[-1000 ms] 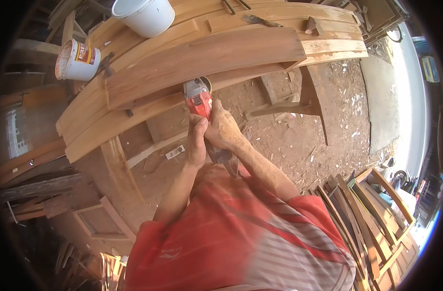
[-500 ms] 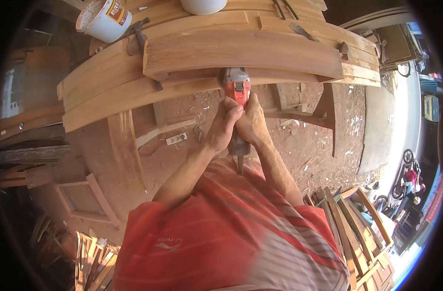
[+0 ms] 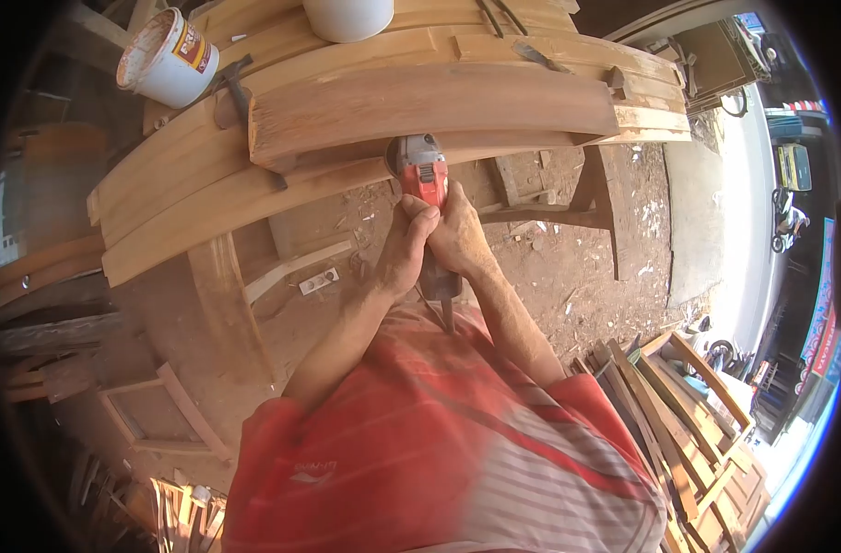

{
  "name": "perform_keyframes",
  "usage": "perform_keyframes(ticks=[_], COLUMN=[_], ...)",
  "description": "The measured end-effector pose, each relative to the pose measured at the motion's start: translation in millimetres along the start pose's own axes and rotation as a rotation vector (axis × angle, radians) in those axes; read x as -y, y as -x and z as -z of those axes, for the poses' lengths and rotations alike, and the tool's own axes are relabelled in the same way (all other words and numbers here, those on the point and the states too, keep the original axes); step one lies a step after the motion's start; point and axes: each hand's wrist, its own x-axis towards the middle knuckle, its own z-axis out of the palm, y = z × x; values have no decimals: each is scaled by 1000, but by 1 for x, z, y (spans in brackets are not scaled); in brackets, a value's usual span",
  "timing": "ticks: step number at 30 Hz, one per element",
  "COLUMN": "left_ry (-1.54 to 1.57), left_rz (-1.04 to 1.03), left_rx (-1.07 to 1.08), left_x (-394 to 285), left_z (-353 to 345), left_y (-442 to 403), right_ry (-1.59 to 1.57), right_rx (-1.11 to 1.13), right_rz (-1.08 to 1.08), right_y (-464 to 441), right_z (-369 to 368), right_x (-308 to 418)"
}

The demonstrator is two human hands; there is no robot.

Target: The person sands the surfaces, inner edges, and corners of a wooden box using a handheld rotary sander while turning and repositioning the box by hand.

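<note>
A thick board (image 3: 429, 101) walls off most of the tabletop's (image 3: 162, 175) near edge, and before its middle the angle grinder (image 3: 423, 177), left hand (image 3: 404, 251) and right hand (image 3: 459, 237) block the approach. A hand could cross at the near left corner or follow the strip behind the board, hemmed by the hammer-like tool (image 3: 239, 88) at its left end, the plain white bucket (image 3: 349, 17) toward the far edge and the wooden block (image 3: 617, 83) near the right edge. Below the near edge, passage remains between the left leg (image 3: 225, 290) and right leg (image 3: 612, 198).
</note>
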Motion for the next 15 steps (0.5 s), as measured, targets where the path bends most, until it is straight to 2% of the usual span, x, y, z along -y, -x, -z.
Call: perform_keyframes(ticks=[4, 6, 7, 8, 10, 11, 12, 14, 15], left_ry=[89, 103, 31, 27, -68, -191, -205, -633, -630], left_rz=[63, 45, 82, 76, 33, 142, 148, 142, 82], left_rx=[98, 222, 310, 310, 373, 364, 370, 290, 243], left_x=[6, 9, -3, -2, 2, 10, 2, -30, -40], left_z=[-61, -86, -96, -100, -106, -100, -95, -88, -82], left_y=[-32, -51, -53, -54, -54, -55, -50, -41, -43], right_ry=[-94, -142, -151, -162, -143, -122, -136, -135, -132], right_rx=[-151, -205, -180, -155, -184, -211, -215, -228, -228], right_rz=[7, -33, -11, 11, 0, -24, -28, 12, -3], right_y=[-8, -13, -14, -15, -9, -3, 5, 21, 28], right_z=[52, 77, 91, 102, 116, 122, 129, 142, 147], right_x=[-32, -46, -52, -57, -69, -76, -83, -98, -110])
